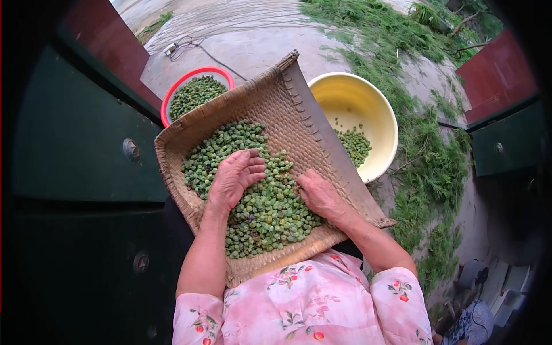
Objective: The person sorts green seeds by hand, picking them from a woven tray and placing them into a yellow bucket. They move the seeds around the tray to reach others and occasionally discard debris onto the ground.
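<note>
A woven winnowing basket (305,129) rests tilted across my lap. A pile of small, knobbly green seed cones (270,218) covers its left and lower part. My left hand (237,177) hovers at or touches the top of the pile, palm turned inward, fingers loosely bent and slightly apart, with nothing visible in them. At the pile's right edge is my right hand (319,196). Its fingers are curled together against the cones, and whatever lies between the fingertips is hidden.
A red-rimmed basin (165,103) full of green cones stands behind the basket on the left. Behind on the right, a yellow basin (382,109) holds some cones. Feathery green branches (428,172) lie on the concrete. A dark green door panel (75,132) borders the left side.
</note>
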Demonstrator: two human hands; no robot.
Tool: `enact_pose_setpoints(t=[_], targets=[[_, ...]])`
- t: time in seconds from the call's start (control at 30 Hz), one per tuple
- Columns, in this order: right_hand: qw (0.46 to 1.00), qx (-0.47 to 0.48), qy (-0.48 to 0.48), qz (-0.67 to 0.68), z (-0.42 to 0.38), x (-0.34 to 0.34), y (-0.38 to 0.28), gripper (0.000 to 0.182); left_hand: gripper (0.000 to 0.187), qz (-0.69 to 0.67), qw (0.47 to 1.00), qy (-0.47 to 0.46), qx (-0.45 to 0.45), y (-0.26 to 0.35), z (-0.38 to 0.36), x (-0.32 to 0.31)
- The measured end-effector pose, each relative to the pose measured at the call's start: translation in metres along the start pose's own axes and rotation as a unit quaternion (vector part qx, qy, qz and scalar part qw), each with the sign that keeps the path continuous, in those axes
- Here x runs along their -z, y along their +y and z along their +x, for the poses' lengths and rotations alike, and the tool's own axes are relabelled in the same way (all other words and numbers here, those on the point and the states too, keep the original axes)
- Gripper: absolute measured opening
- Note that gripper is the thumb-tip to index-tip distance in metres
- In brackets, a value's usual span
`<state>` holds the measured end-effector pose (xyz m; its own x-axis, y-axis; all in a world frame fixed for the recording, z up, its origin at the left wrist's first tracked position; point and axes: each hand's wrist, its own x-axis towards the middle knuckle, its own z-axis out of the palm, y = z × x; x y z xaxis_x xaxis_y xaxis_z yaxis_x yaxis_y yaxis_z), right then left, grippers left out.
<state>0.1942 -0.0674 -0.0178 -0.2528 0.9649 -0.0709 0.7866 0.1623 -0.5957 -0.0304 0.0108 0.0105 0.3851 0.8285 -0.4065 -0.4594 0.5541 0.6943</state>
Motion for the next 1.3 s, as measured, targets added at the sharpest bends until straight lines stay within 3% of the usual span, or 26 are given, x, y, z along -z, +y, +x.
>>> enact_pose_setpoints(t=[0.23,0.33,0.43,0.47,0.5,0.57,0.67,0.73,0.8,0.93,1.07,1.2,1.3], targets=[[1.0,0.002,0.013,-0.018,0.0,-0.003,0.009,0.013,0.03,0.0,1.0,0.002,0.006,0.002,-0.001,-0.001],[0.994,0.006,0.108,0.004,-0.002,0.054,0.02,0.019,0.031,0.004,1.0,-0.002,0.004,0.003,-0.001,-0.002],[0.965,-0.042,0.25,-0.071,0.005,0.077,0.076,0.023,0.033,0.007,1.0,-0.003,0.006,0.001,0.001,0.0],[0.953,-0.043,0.273,-0.124,0.004,0.091,0.083,0.028,0.033,0.006,1.0,-0.006,0.006,0.001,0.001,0.001],[0.942,-0.103,0.262,-0.182,-0.003,0.1,0.084,0.036,0.033,0.004,1.0,-0.007,0.005,0.001,0.001,0.001],[0.921,-0.079,0.312,-0.221,-0.012,0.106,0.085,0.034,0.033,0.007,1.0,-0.008,0.005,0.0,0.002,0.002],[0.983,-0.089,0.155,-0.042,-0.025,0.099,0.071,0.031,0.032,0.008,1.0,-0.01,0.004,0.001,0.001,0.002],[0.995,0.028,0.077,0.058,-0.033,0.071,0.071,0.027,0.032,0.006,1.0,-0.012,0.005,0.001,0.001,0.002],[0.998,0.008,-0.038,0.045,-0.041,0.058,0.046,0.031,0.032,0.002,1.0,-0.013,0.004,0.001,0.001,0.002],[0.988,-0.029,-0.146,0.047,-0.053,0.038,0.016,0.048,0.032,0.003,1.0,-0.008,0.004,0.001,0.0,0.0],[0.988,-0.017,-0.143,0.057,-0.052,0.029,0.012,0.045,0.032,0.003,1.0,-0.004,0.008,0.001,0.001,0.0],[0.996,0.024,0.056,0.069,-0.037,0.023,0.021,0.037,0.033,0.006,1.0,-0.005,0.005,0.001,0.0,-0.001],[0.998,-0.004,0.043,0.048,-0.038,0.035,0.006,0.03,0.032,0.007,1.0,0.001,0.004,0.002,-0.001,-0.001]])
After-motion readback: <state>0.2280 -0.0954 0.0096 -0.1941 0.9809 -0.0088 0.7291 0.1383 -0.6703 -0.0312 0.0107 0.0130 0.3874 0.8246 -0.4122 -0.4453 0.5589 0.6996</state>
